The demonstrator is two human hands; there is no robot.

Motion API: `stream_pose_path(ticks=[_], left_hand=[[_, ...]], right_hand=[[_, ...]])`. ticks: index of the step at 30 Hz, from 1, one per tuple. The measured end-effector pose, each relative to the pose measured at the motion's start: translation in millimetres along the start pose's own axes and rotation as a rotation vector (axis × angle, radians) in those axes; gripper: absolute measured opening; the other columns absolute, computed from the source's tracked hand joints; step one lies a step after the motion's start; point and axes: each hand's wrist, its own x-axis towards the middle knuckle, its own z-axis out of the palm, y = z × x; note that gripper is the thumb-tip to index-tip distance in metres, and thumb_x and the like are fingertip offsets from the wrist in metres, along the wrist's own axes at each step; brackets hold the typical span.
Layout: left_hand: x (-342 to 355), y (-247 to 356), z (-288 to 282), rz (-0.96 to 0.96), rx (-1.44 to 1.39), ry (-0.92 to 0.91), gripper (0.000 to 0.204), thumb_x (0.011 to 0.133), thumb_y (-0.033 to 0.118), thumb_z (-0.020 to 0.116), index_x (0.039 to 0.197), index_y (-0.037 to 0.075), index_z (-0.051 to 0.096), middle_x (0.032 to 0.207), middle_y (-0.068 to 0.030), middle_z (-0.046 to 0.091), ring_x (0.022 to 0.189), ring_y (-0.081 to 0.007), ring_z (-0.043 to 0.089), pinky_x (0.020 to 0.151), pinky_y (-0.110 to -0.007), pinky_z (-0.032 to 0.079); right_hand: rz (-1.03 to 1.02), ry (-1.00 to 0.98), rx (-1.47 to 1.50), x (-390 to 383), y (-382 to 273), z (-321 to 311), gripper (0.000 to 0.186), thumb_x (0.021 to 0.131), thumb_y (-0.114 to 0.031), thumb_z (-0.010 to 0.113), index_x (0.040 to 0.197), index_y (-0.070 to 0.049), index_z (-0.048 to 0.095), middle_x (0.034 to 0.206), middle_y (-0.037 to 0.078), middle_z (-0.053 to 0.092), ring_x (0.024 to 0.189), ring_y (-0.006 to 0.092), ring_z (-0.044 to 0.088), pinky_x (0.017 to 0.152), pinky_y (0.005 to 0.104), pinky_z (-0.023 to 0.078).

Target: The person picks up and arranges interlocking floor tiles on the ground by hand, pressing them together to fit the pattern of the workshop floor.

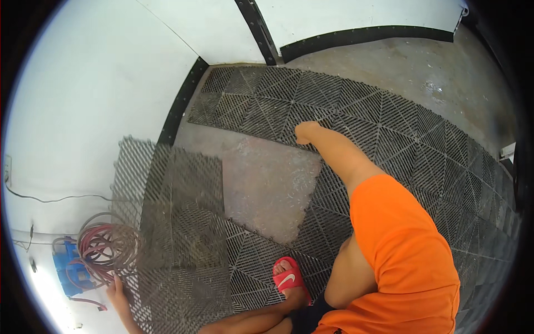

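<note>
My left hand grips the left edge of a raised panel of grey slatted plastic floor tiles. The panel stands tilted at the left; its slats look blurred and let the wall behind show through. Reaching forward, my right hand is curled closed near the inner edge of the laid black tiles; whatever its fingers hold is hidden. Between the raised panel and the laid tiles lies a patch of bare grey floor.
Behind the panel, a coiled reddish hose hangs by a blue wall-mounted holder. White walls with black skirting bound the left and far sides. My foot in a red slide sandal rests on tiles. Wet-looking concrete extends beyond them.
</note>
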Motion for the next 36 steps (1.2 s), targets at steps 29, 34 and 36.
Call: stream_pose_path(ticks=[29, 34, 36], left_hand=[[-149.8, -159.0, 49.3, -0.165, 0.236, 0.074, 0.055, 0.095, 0.051, 0.059, 0.083, -0.003, 0.068, 0.073, -0.0239, 0.065, 0.073, -0.0440, 0.064, 0.067, -0.048, 0.048], [-154.3, -160.9, 50.6, -0.171, 0.151, 0.156, 0.051, 0.096, 0.046, 0.061, 0.092, -0.005, 0.069, 0.079, -0.0231, 0.067, 0.077, -0.0408, 0.066, 0.071, -0.044, 0.050], [-156.4, -167.2, 49.1, -0.223, 0.175, 0.092, 0.051, 0.096, 0.046, 0.060, 0.099, -0.005, 0.069, 0.088, -0.0238, 0.069, 0.085, -0.0398, 0.067, 0.077, -0.044, 0.050]], right_hand=[[-0.169, -0.072, -0.305, -31.7, -25.4, 39.9, 0.052, 0.093, -0.037, 0.056, 0.118, 0.007, 0.065, 0.129, 0.026, 0.061, 0.119, 0.0400, 0.058, 0.101, 0.0448, 0.047], [-0.257, -0.023, -0.282, -35.0, -91.0, 31.5, 0.054, 0.092, -0.038, 0.056, 0.117, 0.010, 0.064, 0.124, 0.029, 0.062, 0.118, 0.0423, 0.059, 0.099, 0.0459, 0.048], [-0.361, -0.003, -0.289, -27.0, -104.5, 31.3, 0.051, 0.092, -0.039, 0.056, 0.103, 0.009, 0.068, 0.115, 0.028, 0.066, 0.108, 0.0434, 0.062, 0.095, 0.0466, 0.050]])
